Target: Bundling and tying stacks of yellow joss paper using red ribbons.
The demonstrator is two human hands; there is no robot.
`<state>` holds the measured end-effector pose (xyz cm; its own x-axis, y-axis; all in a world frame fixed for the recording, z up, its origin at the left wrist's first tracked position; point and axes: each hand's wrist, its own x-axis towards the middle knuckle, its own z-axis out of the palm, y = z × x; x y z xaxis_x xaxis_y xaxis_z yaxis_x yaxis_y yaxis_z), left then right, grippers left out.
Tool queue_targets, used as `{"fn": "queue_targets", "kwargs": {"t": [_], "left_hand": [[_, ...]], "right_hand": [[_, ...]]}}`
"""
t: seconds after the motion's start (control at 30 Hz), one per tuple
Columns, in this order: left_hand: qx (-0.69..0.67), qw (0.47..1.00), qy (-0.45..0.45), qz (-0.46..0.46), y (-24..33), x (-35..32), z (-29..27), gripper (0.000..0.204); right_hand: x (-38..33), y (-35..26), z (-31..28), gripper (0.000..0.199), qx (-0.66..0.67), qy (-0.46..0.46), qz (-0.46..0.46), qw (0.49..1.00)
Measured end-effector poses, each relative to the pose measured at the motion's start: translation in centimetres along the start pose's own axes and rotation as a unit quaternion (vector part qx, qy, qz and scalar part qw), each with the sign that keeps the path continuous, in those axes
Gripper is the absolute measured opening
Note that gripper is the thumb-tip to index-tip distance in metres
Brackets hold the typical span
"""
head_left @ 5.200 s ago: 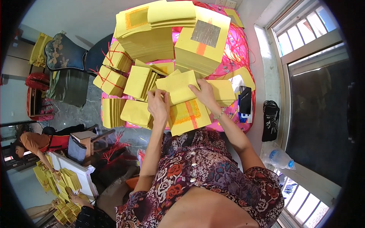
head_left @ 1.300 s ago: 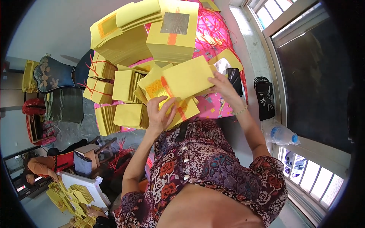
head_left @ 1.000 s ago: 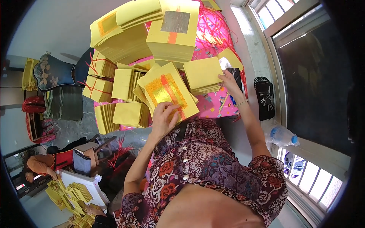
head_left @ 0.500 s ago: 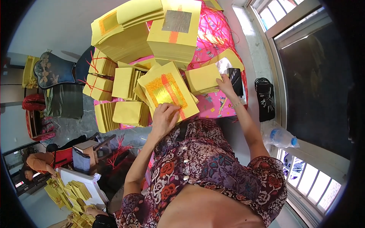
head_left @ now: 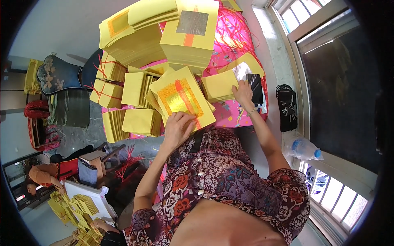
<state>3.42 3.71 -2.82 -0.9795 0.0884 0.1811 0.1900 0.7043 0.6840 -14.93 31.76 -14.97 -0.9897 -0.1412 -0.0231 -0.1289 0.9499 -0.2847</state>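
Note:
My left hand [head_left: 179, 126] has its fingers curled over the near edge of a yellow paper sheet [head_left: 195, 87] with a gold foil square and an orange strip. That sheet tops a small, skewed pile. Off to the right, my right hand [head_left: 243, 95] lies at the right edge of a stack of folded yellow papers [head_left: 218, 85], fingers loosely stretched out and a little apart. A black phone [head_left: 255, 88] is just beyond those fingers. More folded bundles [head_left: 141, 122] stand left of the pile.
Tall yellow paper stacks [head_left: 186, 48] stand at the back on a pink patterned cover [head_left: 230, 117]. Red strings [head_left: 236, 28] lie at the far right. Tied bundles [head_left: 107, 94] sit at left. A plastic bottle [head_left: 305, 148] stands by the window. Another person [head_left: 45, 176] works at lower left.
My right hand has shifted slightly, its fingers loosening from the folded stack's edge and reaching a little farther toward the phone. My left hand stays on the foil sheet.

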Motion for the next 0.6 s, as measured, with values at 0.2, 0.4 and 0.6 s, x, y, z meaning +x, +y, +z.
{"fn": "queue_targets", "kwargs": {"t": [0.2,0.4,0.6], "left_hand": [[0.011,1.0,-0.02,-0.004,1.3,-0.1,-1.5,0.031],[0.049,0.996,-0.069,-0.009,0.7,-1.0,-1.4,0.04],[0.04,0.996,-0.078,-0.006,0.4,-1.1,-1.4,0.035]], "right_hand": [[1.2,1.5,0.7,0.047,0.143,-0.059,0.072,0.985],[1.6,1.5,-0.5,0.056,0.144,-0.035,0.079,0.986],[-0.1,-3.3,-6.0,0.042,0.139,0.083,-0.111,0.981]]}}
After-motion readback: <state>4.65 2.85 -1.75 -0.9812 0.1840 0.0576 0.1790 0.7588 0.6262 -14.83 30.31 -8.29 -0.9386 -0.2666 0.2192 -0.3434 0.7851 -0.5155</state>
